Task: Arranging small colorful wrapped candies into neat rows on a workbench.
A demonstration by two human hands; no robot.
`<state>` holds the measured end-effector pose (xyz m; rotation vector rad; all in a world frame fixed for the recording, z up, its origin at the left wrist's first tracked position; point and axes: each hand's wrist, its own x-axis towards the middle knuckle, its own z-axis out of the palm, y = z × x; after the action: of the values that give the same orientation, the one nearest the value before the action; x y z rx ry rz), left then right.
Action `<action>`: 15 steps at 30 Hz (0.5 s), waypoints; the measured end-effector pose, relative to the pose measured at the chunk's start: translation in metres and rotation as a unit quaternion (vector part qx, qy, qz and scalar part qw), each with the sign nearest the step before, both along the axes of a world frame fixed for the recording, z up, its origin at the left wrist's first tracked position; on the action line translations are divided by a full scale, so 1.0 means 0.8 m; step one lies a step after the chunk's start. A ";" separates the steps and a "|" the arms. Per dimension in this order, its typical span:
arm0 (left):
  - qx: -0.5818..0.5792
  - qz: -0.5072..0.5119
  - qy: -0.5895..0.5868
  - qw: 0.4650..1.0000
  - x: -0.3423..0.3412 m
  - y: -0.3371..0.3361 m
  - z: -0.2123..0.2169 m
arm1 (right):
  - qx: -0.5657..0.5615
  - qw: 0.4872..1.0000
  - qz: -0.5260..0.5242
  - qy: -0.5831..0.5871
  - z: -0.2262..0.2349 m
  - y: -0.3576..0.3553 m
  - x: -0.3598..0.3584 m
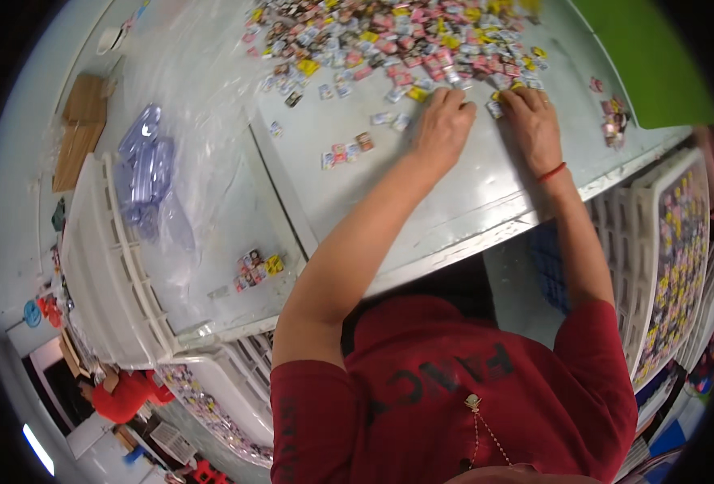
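A heap of small flat printed pieces (405, 48), pink, yellow, white and brown, spreads over the far side of the pale metal table (478, 189). At the heap's near edge my left hand (444, 125) is closed, fingers curled down; whatever its fingertips hold is hidden. My right hand (533, 127), with a red band at the wrist, is beside it, thumb and fingers pinched together. A small white-and-yellow piece (494, 107) lies right by the right fingertips; I cannot make out whether they grip it. A short row of pieces (342, 154) lies left of my left hand.
Left stand clear bluish plastic containers (149, 169) on a clear plastic sheet (212, 105), and a small cluster of pieces (258, 270). A green board (655, 64) is far right. Stacked white trays (643, 242) hold more pieces. A person in red (127, 395) is lower left.
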<state>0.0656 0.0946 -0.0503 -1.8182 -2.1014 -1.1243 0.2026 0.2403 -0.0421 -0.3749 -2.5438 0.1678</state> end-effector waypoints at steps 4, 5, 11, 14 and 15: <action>-0.039 0.009 -0.011 0.999 -0.017 -0.024 0.011 | 0.069 0.995 -0.069 -0.001 0.004 -0.009 -0.015; -0.019 0.015 -0.037 0.999 -0.021 -0.034 0.020 | 0.103 0.992 -0.069 0.008 0.006 -0.008 -0.014; -0.076 0.101 -0.155 0.980 -0.120 -0.196 0.093 | -0.096 0.994 0.043 0.020 0.057 -0.068 -0.027; -0.159 0.113 -0.157 0.968 -0.136 -0.253 0.079 | -0.225 0.969 0.097 -0.032 0.069 -0.135 -0.058; -0.179 0.105 -0.140 0.968 -0.134 -0.257 0.075 | -0.222 0.969 0.101 -0.047 0.066 -0.150 -0.067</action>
<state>-0.0418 -0.1112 0.0100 -1.5840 -2.7407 -1.0548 0.1488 0.1200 0.0105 -0.2932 -2.6214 0.8242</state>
